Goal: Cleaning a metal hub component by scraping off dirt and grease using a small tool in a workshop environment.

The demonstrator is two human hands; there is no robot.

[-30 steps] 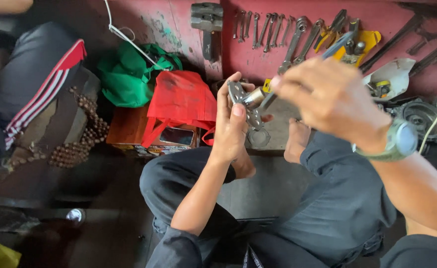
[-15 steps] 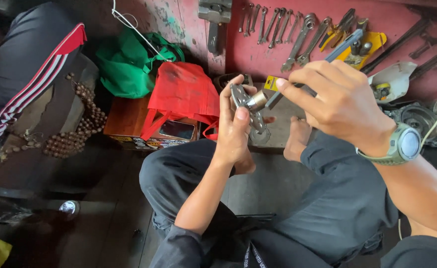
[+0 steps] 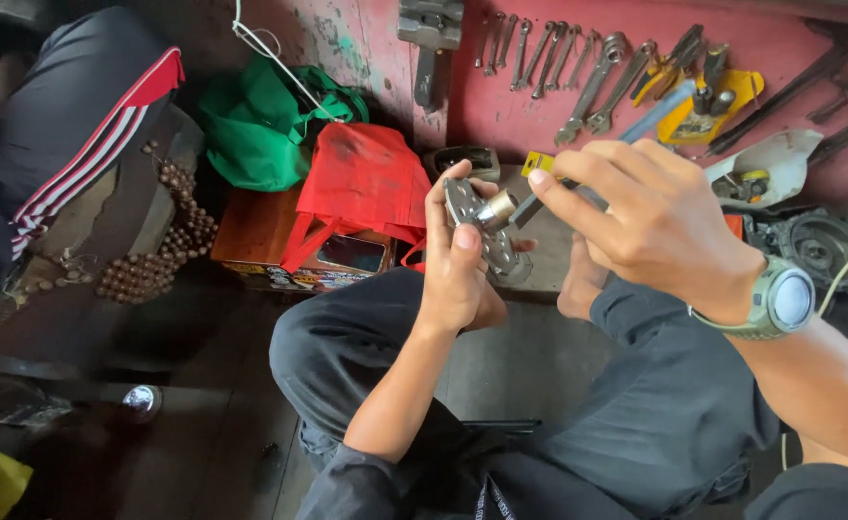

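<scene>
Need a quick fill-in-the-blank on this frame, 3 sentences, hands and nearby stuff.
1. The left hand holds a round metal ____ with holes.
2. The right hand wears a green ____ on its wrist.
3. Between the green bag and the hands sits a ____ bag on a wooden box.

Missing words: disc; watch; red

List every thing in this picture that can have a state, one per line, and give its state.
left hand: gripping the round metal part
round metal part: held up, tool tip at its hub
right hand: gripping the long tool
long tool: slanted, tip down-left
red bag: slumped on the box
green bag: crumpled
wrenches: hanging on the wall
</scene>
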